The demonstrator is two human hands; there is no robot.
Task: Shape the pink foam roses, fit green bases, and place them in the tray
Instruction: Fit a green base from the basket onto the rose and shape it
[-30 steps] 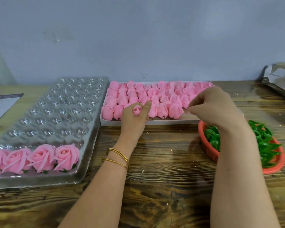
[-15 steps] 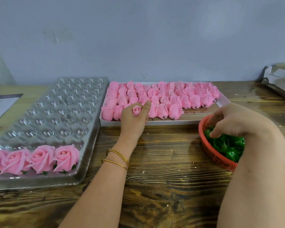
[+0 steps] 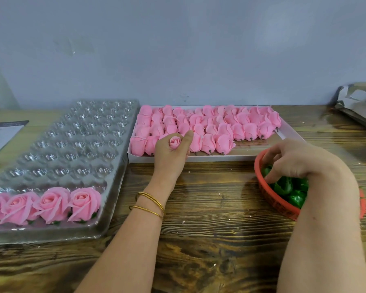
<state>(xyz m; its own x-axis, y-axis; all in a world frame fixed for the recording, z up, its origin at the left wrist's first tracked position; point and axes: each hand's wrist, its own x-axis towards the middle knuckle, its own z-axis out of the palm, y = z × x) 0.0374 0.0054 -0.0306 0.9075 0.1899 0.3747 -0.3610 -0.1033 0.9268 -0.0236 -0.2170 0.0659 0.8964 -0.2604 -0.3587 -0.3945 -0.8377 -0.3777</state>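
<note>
Pink rosebud (image 3: pixel 175 142) is gripped in left hand (image 3: pixel 171 158); right hand (image 3: pixel 300 159) (grasp unclear) is sunk among green bases (image 3: pixel 283 187)

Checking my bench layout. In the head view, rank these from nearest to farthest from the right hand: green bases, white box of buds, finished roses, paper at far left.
1. green bases, under the right hand, in the red basket.
2. white box, just beyond and to the left.
3. finished roses, near left, in the clear tray.
4. paper, at the far left edge.
</note>
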